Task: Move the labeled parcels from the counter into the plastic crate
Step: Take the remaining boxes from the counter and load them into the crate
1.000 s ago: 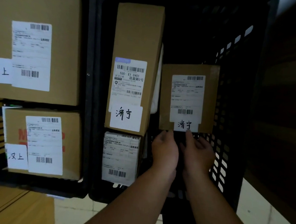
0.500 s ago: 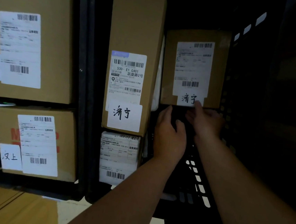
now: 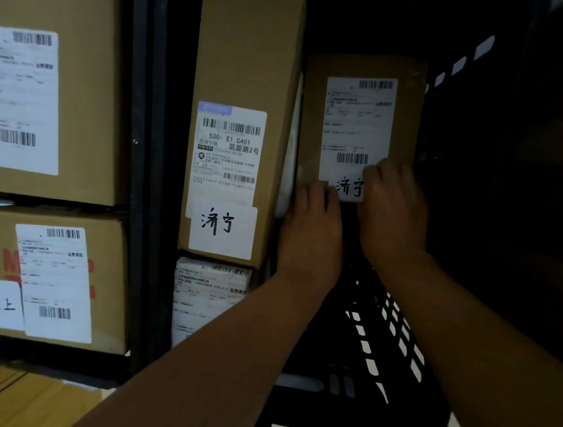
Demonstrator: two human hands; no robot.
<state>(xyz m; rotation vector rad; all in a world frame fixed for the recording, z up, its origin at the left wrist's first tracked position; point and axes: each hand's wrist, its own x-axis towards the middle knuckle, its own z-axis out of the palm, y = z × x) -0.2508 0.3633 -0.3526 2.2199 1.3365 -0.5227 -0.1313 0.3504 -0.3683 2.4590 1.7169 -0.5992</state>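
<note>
as the parcel (image 3: 361, 117) lies in the crate (image 3: 395, 379), the right hand (image 3: 394, 210) grasps its near edge with curled fingers. the left hand (image 3: 313, 230) touches that edge; its grasp cannot be told.

parcel (image 3: 313, 120) lower edge: behind hands (image 3: 394, 210) | label print (image 3: 354, 124): blurred | far-left box (image 3: 89, 91): cropped

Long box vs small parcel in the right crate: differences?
Long box is longer, narrower; small parcel squarer. Long box's label has a blue strip; small parcel's is all white. Long box lies untouched; left hand and right hand grip small parcel. Both brown cardboard.
</note>
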